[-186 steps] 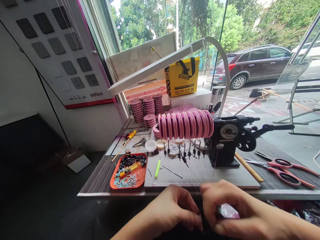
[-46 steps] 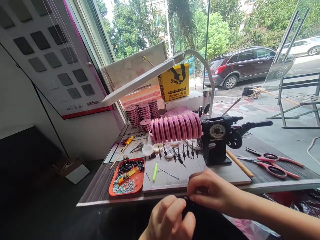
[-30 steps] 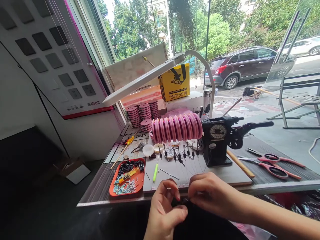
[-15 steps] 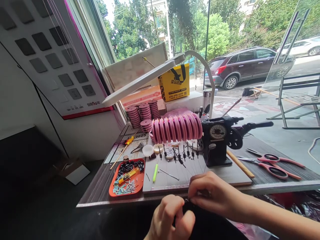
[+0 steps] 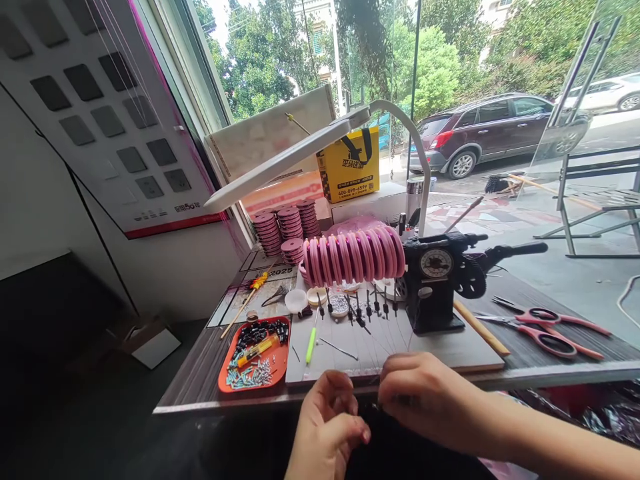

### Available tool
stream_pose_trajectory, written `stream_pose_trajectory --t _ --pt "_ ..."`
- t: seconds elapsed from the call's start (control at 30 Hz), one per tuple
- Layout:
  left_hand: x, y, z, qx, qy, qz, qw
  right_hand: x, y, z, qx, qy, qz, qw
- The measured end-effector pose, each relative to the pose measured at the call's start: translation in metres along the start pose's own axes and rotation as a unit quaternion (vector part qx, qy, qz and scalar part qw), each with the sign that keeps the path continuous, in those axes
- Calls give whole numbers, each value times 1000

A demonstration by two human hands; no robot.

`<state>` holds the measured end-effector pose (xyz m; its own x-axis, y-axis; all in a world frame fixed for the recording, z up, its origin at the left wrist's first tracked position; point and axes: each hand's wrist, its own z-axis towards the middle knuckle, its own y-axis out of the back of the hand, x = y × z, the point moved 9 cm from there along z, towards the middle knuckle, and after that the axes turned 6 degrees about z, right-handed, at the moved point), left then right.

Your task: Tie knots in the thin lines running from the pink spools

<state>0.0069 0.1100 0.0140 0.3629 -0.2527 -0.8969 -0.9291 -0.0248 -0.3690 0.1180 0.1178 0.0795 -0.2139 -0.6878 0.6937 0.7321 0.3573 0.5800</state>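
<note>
My left hand (image 5: 330, 423) is just below the front edge of the board, its fingers curled inward and its thumb pointing right. Whatever those fingers hold is hidden. Close beside it on the right, my right hand (image 5: 423, 387) has its fingertips pinched together on something too small to make out. Thin clear lines run from the hands' area up over the pale board (image 5: 390, 337). Several small black float-stop-like pieces (image 5: 359, 313) hang on lines beneath a row of pink spools (image 5: 353, 257). The spools are mounted on a black hand-cranked winder (image 5: 434, 280).
Left on the table is an orange tray (image 5: 254, 353) of black pieces, small metal parts and a yellow tube. A green-handled hook tool (image 5: 311, 345) lies on the board. Pink-handled scissors (image 5: 545, 333) lie right. A white lamp (image 5: 295, 153) arches above; stacked pink spools (image 5: 289, 227) stand behind.
My left hand has moved slightly up and left, turning so its curled fingers loosen and the thumb shows. My right hand has dipped slightly, staying pinched.
</note>
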Motion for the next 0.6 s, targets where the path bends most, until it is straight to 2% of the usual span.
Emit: stream_pose_trajectory --t 0.07,0.1,0.3,0.4,0.6 --pt "11 -3 2 29 76 26 996 8 -3 -2 12 34 -48 998" --pt "14 -5 2 46 94 46 993 11 -5 -2 21 48 -73 996" --pt "8 -14 10 101 65 163 979 17 -9 -5 57 73 -135 986" --pt "7 -15 11 97 64 169 979 15 -9 -6 57 70 -115 989" --pt "17 -13 10 87 114 137 980 13 -11 -4 72 60 -112 989"
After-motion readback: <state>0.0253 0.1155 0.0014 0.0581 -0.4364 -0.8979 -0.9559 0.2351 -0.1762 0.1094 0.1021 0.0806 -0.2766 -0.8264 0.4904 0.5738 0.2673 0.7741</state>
